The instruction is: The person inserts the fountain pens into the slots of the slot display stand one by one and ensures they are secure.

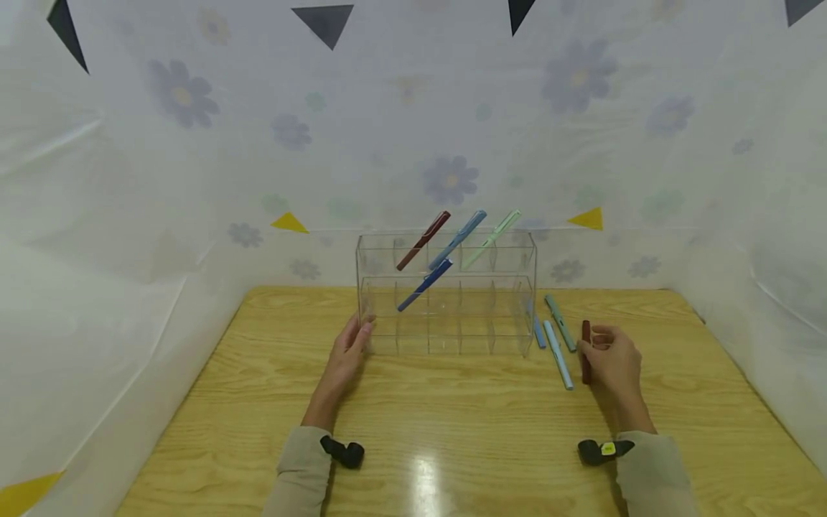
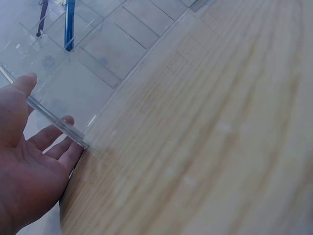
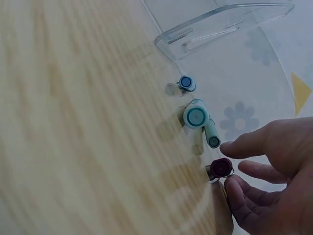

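Note:
A clear pen rack [image 1: 446,345] with two tiers of compartments stands on the table. My left hand [image 1: 345,355] holds its left side panel, thumb at the front edge and fingers on the outer side. In the left wrist view the hand [image 2: 36,166] lies around that edge. To the right of the rack, a dark red pen [image 1: 586,366] lies on the table. My right hand [image 1: 614,359] is at this pen, with thumb and fingers on either side of it. In the right wrist view a small gap shows between thumb and pen [image 3: 221,168].
Leaning in the rack are a dark red pen [image 1: 423,240], a grey-blue pen [image 1: 457,239], a pale green pen [image 1: 494,238] and a dark blue pen [image 1: 424,286]. A light blue pen [image 1: 558,355], a grey-green pen [image 1: 560,323] and a blue pen [image 1: 539,334] lie right of it.

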A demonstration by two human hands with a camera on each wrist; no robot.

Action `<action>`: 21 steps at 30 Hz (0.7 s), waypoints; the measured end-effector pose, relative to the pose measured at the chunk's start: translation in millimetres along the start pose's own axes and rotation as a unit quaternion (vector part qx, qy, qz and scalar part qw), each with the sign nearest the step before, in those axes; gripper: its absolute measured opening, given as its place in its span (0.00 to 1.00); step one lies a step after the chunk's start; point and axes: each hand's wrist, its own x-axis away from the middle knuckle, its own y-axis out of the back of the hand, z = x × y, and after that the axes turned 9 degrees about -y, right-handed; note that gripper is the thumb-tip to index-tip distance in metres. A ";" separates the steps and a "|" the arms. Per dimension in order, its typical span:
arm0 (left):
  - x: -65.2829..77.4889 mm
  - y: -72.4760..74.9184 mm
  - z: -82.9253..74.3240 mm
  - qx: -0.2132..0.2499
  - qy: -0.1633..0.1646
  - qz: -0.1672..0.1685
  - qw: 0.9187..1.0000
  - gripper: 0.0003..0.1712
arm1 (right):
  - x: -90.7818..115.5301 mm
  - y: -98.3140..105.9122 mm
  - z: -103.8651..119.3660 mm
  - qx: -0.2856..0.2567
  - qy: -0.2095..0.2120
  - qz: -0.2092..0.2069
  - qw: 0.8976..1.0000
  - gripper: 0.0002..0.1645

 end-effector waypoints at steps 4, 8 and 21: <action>-0.5 -0.1 -0.5 0.000 -0.005 0.004 1.000 0.31 | -0.3 0.5 0.2 0.013 0.005 -0.002 1.000 0.25; -0.4 0.0 -0.1 -0.010 -0.013 0.005 1.000 0.31 | -0.4 1.0 0.4 0.025 0.015 -0.005 1.000 0.22; 2.2 0.8 1.6 -0.021 -0.008 0.004 1.000 0.34 | -0.1 2.1 3.0 0.008 -0.001 -0.017 1.000 0.21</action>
